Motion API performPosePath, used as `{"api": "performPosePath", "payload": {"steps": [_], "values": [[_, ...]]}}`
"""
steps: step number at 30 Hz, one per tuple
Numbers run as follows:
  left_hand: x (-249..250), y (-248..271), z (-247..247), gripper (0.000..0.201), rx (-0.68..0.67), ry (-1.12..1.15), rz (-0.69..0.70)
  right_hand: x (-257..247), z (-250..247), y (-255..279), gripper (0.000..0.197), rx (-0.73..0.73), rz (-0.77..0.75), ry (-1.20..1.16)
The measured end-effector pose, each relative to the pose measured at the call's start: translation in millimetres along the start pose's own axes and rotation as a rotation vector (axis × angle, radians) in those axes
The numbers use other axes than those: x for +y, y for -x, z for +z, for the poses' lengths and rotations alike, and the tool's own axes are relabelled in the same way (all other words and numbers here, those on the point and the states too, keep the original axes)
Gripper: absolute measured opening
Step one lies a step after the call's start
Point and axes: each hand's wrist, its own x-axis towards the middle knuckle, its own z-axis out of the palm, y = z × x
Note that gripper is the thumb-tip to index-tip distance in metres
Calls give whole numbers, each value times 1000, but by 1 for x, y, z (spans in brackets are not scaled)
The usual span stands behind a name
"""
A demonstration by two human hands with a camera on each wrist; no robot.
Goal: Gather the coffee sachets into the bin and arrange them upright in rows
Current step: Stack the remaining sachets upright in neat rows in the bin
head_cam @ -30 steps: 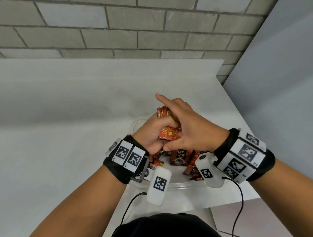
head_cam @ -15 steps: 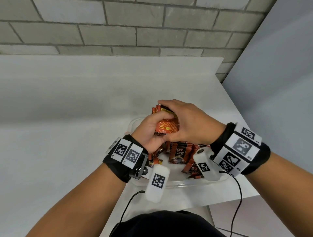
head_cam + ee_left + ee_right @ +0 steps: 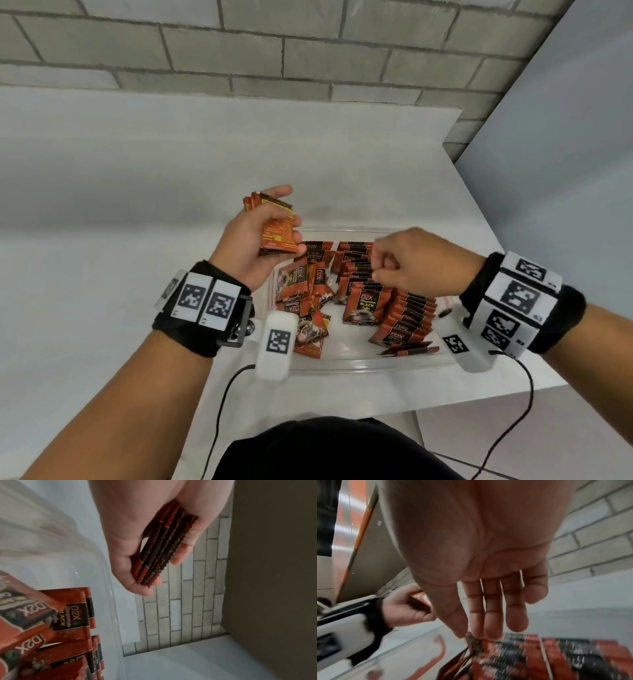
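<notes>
A clear plastic bin (image 3: 342, 364) stands on the white table in front of me. Orange and black coffee sachets stand upright in rows (image 3: 404, 315) in its right half. Loose sachets (image 3: 301, 284) lie jumbled in its left half. My left hand (image 3: 267, 219) grips a stack of several sachets (image 3: 277, 236) above the bin's far left corner; the left wrist view shows the stack (image 3: 164, 540) edge-on between thumb and fingers. My right hand (image 3: 375, 265) hangs over the rows, thumb and forefinger pinching the top corner of one sachet (image 3: 471, 642).
The white table (image 3: 137, 205) runs wide to the left and back to a grey brick wall (image 3: 308, 61). A grey panel (image 3: 565, 171) bounds the right side. The table's front edge lies just beyond the bin, over floor tiles (image 3: 513, 438). Black cables hang from both wrists.
Both hands were together on the stack over the bin. The right hand has let go and moved right and down to the rows; the left hand keeps the stack, shifted left.
</notes>
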Motion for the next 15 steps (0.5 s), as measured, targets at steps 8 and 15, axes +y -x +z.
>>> {"api": "performPosePath", "payload": {"steps": [8, 15], "values": [[-12, 2, -9, 23, 36, -21, -132, -14, 33, -10, 31, -410, -45, 217], [-20, -1, 19, 26, -74, -391, -537, -20, 39, -9, 38, -483, 11, 272]]}}
